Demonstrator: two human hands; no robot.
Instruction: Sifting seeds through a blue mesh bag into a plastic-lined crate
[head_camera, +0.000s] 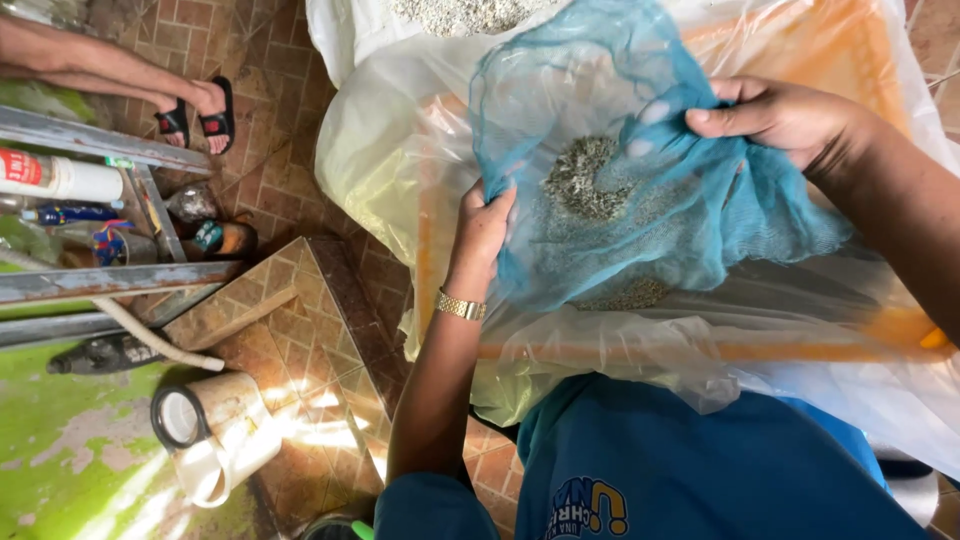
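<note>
Blue mesh cloth (640, 190) held up between both hands over a sheet of clear plastic (400, 150), sagging in the middle under a small heap of grey-green grainy matter (582, 178); left hand (484, 225) closed on the cloth's lower left edge, grip pressed together with the mesh bunched inside, gold wristband (461, 306) just below; right hand (780, 118) at the upper right edge, thumb and fingers pinching a fold of the mesh; orange frame (700, 350) showing through the plastic beneath; more pale grain (465, 12) on the plastic at the far edge; on the tiled floor (290, 310) to the left, a white pipe elbow (212, 430), a metal rack (95, 150) with bottles, and another person's sandalled feet (195, 112) well apart
</note>
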